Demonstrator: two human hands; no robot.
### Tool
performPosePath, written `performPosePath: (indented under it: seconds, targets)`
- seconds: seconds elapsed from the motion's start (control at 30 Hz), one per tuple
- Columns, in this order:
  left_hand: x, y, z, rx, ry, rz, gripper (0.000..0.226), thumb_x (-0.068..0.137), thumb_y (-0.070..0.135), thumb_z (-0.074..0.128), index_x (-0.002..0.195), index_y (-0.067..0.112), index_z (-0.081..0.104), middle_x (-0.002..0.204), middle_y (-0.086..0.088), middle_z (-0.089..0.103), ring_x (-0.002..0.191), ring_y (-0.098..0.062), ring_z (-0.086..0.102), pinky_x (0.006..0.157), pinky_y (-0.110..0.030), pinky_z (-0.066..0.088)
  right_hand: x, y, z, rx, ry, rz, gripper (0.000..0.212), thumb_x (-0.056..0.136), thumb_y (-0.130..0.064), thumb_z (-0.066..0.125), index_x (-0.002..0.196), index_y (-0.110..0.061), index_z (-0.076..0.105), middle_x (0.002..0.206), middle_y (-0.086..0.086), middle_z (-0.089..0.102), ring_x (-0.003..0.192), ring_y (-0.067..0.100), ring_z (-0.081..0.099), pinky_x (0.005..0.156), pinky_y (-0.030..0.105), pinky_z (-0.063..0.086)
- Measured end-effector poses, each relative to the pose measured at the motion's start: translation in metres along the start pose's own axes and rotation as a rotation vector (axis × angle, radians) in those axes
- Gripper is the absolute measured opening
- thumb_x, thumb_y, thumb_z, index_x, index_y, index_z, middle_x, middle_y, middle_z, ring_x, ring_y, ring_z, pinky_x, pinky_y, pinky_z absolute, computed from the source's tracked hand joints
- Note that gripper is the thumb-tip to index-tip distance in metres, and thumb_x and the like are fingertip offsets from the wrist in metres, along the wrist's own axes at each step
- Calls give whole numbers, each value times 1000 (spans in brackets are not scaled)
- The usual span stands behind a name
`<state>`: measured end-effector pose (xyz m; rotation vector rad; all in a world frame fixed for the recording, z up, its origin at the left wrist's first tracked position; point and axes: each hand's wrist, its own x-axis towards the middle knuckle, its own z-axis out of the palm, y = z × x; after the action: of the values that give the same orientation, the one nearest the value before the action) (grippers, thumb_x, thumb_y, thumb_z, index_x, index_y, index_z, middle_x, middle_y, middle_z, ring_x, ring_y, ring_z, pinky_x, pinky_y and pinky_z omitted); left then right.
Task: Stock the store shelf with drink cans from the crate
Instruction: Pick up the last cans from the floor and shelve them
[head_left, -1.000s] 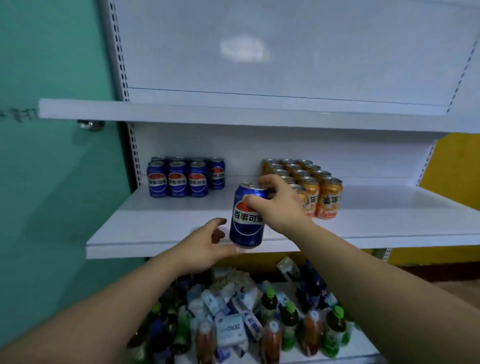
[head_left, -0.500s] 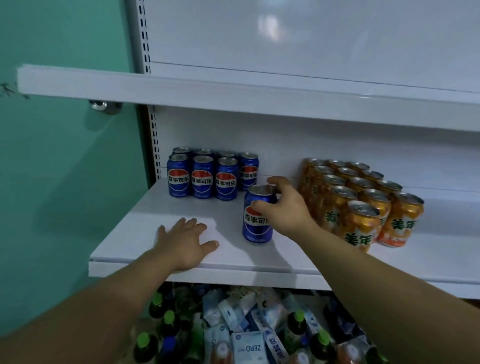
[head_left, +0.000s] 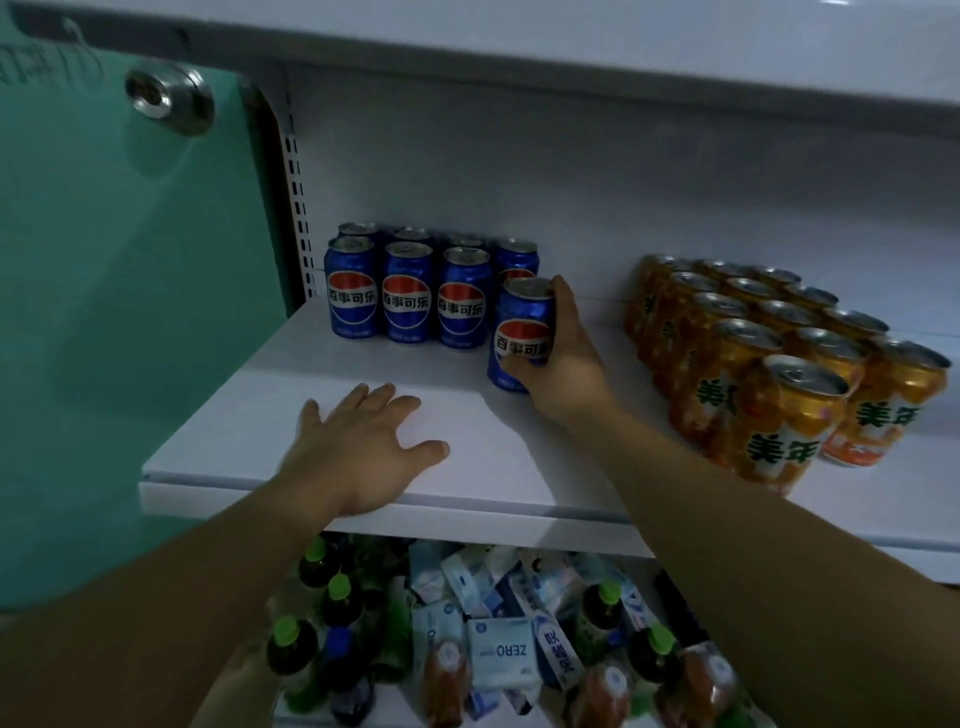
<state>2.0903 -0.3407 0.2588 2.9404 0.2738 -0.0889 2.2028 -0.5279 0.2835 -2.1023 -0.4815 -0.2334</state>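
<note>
My right hand (head_left: 563, 361) curled round an upright blue metal cola can (head_left: 521, 318), beside the blue can row (head_left: 408, 299), left hand (head_left: 358, 447) spread flat on the white shelf (head_left: 249, 421)

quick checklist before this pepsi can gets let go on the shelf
1. Right hand grips the Pepsi can: ok.
2. Can upright, label facing out: ok.
3. Base flat on the shelf: cannot tell, fingers cover part of it.
4. Lined up with the front-row Pepsi cans: not ok, it sits forward of them.
5. Left hand flat on the shelf, apart from the can: ok.
6. Gap to the orange cans: ok.
</note>
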Motion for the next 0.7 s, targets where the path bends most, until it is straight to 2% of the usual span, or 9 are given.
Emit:
performPosePath:
  seconds: [0.1,0.17,0.43,0.7]
  targets:
    - [0,-1,1,-12,14,2,76,85,75,25,150,39,11,160,12,0,147,-10,-3,117,-52,-4,22,6,6,-5,-11,82,96,86,-23,71,154,-29,3,151,-4,38,134,17,41,101,28,36]
    - [0,-1,2,-21,22,4,75,85,75,26,150,39,12,160,13,1,147,-9,-2,117,-51,-4,34,13,12,12,10,116,91,85,-25,71,154,-26,11,150,-2,40,133,19,43,102,28,37]
    - [0,-1,2,-40,35,11,74,85,74,29,149,40,14,160,14,2,147,-8,-3,118,-51,-5,64,26,22,48,39,61,78,85,-17,71,147,-19,25,141,2,49,125,20,50,100,28,41]
    - [2,-2,3,-36,31,12,74,85,73,28,149,40,13,160,14,1,147,-9,-4,117,-51,-5,71,28,25,92,53,68,75,86,-16,70,146,-20,26,137,-1,50,118,14,51,92,22,39]
